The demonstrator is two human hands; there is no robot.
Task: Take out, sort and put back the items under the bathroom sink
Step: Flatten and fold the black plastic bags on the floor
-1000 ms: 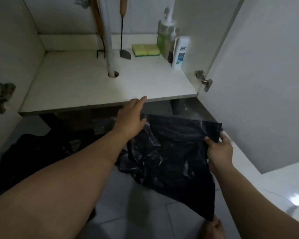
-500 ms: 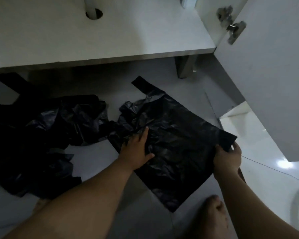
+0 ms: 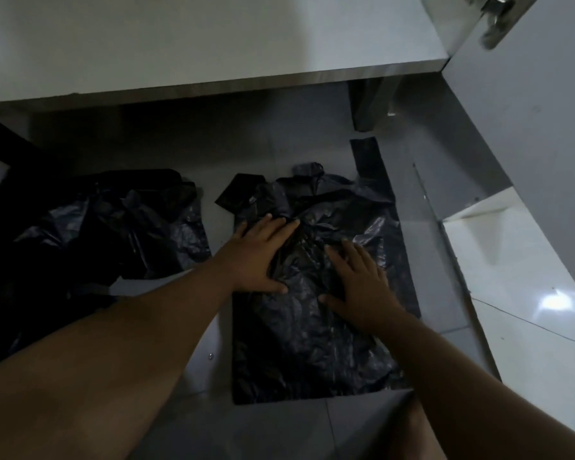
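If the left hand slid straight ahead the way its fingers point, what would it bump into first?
Probably the bunched-up top of the black bag it presses on. The left hand points up and right, toward those crumpled handles.

bag: black plastic bag spread flat on the grey floor, handles toward the cabinet
left hand: left hand flat on the bag's upper left, fingers straight
right hand: right hand flat on the bag, just beside the left
pile: crumpled black bags at left
cabinet: shelf above, door open at right
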